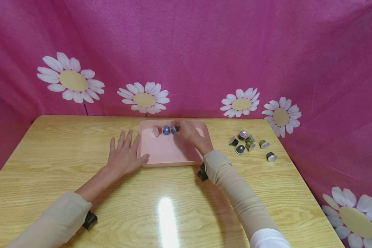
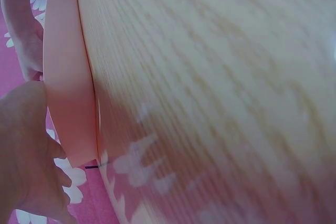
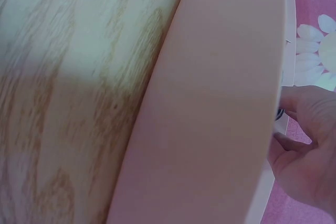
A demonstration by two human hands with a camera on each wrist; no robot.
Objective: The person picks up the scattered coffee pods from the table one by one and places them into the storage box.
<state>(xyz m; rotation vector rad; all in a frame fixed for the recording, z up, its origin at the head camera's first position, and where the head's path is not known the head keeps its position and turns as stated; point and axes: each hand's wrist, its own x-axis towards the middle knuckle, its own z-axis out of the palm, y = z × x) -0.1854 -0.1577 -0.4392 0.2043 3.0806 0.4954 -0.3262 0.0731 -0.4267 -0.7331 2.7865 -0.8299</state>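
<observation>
Over the back of a pink tray [image 1: 170,151], my right hand [image 1: 187,132] pinches a dark coffee capsule [image 1: 174,129] between fingertips and thumb. Just left of it a blue coffee capsule [image 1: 166,130] stands on its rim. Beside that, a reddish coffee capsule [image 1: 157,131] lies on its side, pale lid showing. My left hand [image 1: 124,156] is spread with fingers straight at the tray's left edge, thumb over the front left corner. In the right wrist view the tray wall [image 3: 210,87] hides most of the held capsule.
To the tray's right, several coffee capsules lie loose on the wooden table [image 1: 117,206], among them a green capsule [image 1: 264,144], a black capsule [image 1: 240,149] and a dark capsule [image 1: 271,157] nearer the right edge. A pink flowered cloth [image 1: 189,58] hangs behind the table.
</observation>
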